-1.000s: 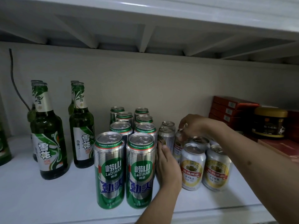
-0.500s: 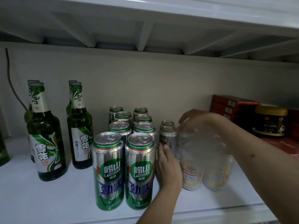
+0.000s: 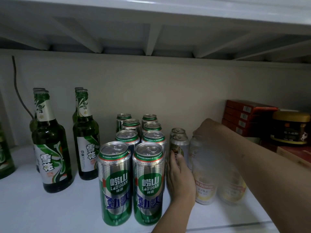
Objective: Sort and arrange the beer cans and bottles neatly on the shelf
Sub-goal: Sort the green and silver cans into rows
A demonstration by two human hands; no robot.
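Tall green Laoshan cans (image 3: 115,182) stand in two rows front to back on the white shelf (image 3: 42,209). Left of them are green Snow beer bottles (image 3: 50,148) in two pairs. My left hand (image 3: 180,175) lies flat between the green cans and a small silver can (image 3: 179,145), fingertips touching that can. To the right is a blurred cluster of yellow-labelled cans (image 3: 204,187). My right hand (image 3: 207,130) curls over the top of a rear can in that cluster, and my forearm hides part of the cluster.
Stacked red boxes (image 3: 244,115) and a dark jar with a gold lid (image 3: 291,128) fill the right end of the shelf. Another green bottle (image 3: 5,158) is cut off at the left edge. A dark cable (image 3: 18,91) hangs on the back wall. The upper shelf sits close overhead.
The yellow-labelled cans were sharp a second ago and now look blurred under my right hand, which has shifted slightly to the right. My left hand has stayed beside the silver can.
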